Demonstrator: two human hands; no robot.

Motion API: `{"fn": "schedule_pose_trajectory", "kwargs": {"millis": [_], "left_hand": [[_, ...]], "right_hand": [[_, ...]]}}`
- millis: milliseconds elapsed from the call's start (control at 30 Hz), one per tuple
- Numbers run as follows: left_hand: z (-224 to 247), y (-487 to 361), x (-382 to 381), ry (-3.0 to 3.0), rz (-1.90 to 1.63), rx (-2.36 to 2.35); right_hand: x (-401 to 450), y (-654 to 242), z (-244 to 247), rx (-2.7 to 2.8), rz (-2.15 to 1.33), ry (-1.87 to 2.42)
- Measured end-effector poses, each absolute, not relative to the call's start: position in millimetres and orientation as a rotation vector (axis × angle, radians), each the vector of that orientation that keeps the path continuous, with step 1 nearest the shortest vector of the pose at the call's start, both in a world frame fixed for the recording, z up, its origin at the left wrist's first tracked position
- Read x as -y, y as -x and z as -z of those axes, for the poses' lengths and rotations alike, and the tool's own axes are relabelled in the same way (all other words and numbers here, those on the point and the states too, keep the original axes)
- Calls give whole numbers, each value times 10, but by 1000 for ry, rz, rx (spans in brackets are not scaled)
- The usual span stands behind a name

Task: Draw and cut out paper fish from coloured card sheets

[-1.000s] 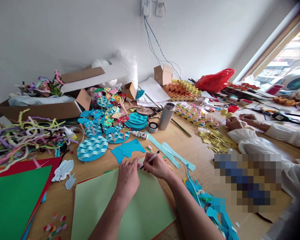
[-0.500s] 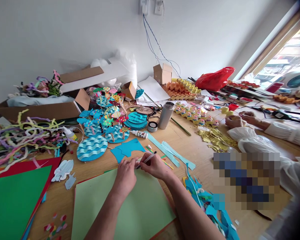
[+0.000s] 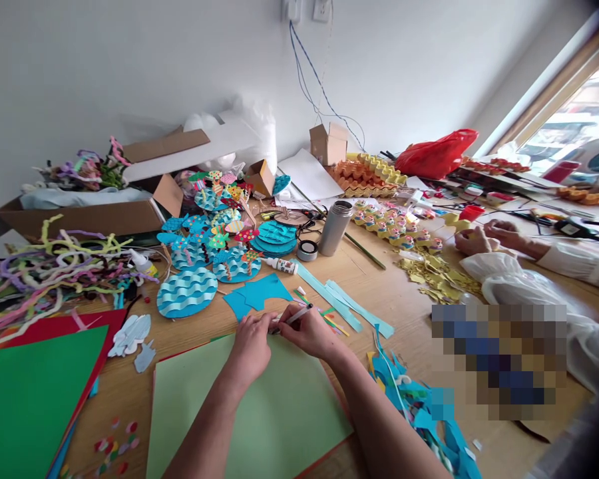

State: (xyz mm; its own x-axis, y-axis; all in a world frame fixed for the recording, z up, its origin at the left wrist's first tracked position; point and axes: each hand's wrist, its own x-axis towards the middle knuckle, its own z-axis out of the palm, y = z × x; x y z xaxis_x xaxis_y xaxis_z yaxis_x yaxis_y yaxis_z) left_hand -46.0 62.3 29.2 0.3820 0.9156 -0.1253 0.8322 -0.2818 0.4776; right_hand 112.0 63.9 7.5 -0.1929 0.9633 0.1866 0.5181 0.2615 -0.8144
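Note:
A pen (image 3: 303, 311) is gripped in my right hand (image 3: 307, 332), its tip turned down toward the far edge of a light green sheet of paper (image 3: 274, 412). Close beside it, my left hand (image 3: 251, 342) rests on that same edge with its fingers bent and pressed together. Whatever is under the left fingertips is mostly hidden. Under the green sheet a red sheet shows along the edges. Just beyond my hands lie blue paper pieces (image 3: 264, 293) and pale blue strips (image 3: 329, 296).
Blue wavy egg-shaped cards (image 3: 187, 294), a glue bottle (image 3: 282, 265) and a grey flask (image 3: 336, 229) stand farther back. Pipe cleaners (image 3: 80, 273) pile at left, above green card (image 3: 34, 392). Blue scraps (image 3: 429, 412) lie right. Another person's hands (image 3: 489, 238) work at far right.
The scene has shifted slightly to the right in view. My hands stay at the paper's far edge in nearly the same pose, the pen still in the right one.

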Motion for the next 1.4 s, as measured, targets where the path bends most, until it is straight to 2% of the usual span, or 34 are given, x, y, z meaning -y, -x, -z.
{"fn": "schedule_pose_trajectory", "kwargs": {"millis": [400,1400], "left_hand": [[-280,460,-626,-2139,-236,-1505],[-179,469,-650,-2121,-285,-1467]], "right_hand": [[-615,-1092,-149,1812,-885,1386],[-593,-1115,-173,1915,-748,1422]]}}
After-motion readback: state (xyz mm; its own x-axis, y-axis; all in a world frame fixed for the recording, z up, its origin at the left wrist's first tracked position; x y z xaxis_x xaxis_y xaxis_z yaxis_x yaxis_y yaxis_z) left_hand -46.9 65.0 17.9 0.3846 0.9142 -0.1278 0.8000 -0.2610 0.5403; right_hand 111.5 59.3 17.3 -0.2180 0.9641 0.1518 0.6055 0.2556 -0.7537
